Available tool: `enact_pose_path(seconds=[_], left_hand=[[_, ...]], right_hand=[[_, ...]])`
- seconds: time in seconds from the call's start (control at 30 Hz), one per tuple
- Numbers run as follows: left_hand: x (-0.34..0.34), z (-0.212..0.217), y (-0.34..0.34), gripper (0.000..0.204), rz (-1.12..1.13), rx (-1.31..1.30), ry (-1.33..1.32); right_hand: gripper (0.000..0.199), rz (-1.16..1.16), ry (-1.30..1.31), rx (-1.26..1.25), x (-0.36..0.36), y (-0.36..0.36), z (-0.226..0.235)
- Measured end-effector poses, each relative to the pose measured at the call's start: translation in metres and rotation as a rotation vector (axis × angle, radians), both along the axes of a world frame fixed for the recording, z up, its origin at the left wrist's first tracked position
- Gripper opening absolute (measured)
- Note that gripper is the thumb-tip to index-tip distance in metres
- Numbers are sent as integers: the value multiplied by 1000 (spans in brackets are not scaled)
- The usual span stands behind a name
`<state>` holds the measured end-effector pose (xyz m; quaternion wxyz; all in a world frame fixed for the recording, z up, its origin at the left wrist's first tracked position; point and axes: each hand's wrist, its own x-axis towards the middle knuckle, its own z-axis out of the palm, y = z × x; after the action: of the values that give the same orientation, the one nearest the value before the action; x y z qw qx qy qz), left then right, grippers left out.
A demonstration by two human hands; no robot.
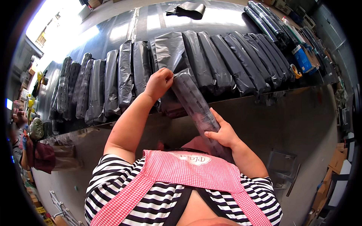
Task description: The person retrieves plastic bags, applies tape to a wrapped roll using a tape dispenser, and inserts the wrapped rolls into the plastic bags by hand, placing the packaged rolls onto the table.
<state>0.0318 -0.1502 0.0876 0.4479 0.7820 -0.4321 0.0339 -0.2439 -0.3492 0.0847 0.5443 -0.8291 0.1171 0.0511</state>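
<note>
A long dark bundle (194,98) with a patterned surface, wrapped in clear film, slants from the table edge toward my body. My right hand (222,132) grips its lower part, thumb on top and fingers along the far side. A loose black plastic bag (169,49) lies flat on the table beyond the bundle's upper end. My left hand (159,83) is closed in a pinch at the bag's near edge, beside the bundle's tip. The pinched part is mostly hidden by the fingers.
Several black-bagged bundles (217,62) lie side by side along the dark table (113,28). Film-wrapped bundles (64,84) sit at the left. A folded black bag (186,10) is farther back. A blue box (303,59) and tape roll (295,71) stand at the right. Another person (37,154) is at far left.
</note>
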Motion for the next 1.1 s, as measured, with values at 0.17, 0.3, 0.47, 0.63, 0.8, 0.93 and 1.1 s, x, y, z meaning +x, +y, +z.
enact_pose_path(seconds=[0.17,0.3,0.47,0.63,0.8,0.93,1.1], left_hand=[[-5,10,-20,8,178,-47,-222],[9,2,-33,8,168,-145,-159],[8,1,-46,9,-19,-188,-384],[-3,-8,-22,12,-26,-122,-457],[10,-7,-13,6,278,-97,-239],[51,-16,0,7,314,-9,-133],[53,-29,24,8,285,-78,25]], right_hand=[[97,-10,115,-16,14,17,24],[99,112,294,-515,27,31,52],[102,150,377,-720,36,45,68],[105,129,354,-697,37,35,63],[108,-58,66,-294,63,38,30],[113,-120,20,-132,112,71,15],[62,-197,50,316,144,37,-10]])
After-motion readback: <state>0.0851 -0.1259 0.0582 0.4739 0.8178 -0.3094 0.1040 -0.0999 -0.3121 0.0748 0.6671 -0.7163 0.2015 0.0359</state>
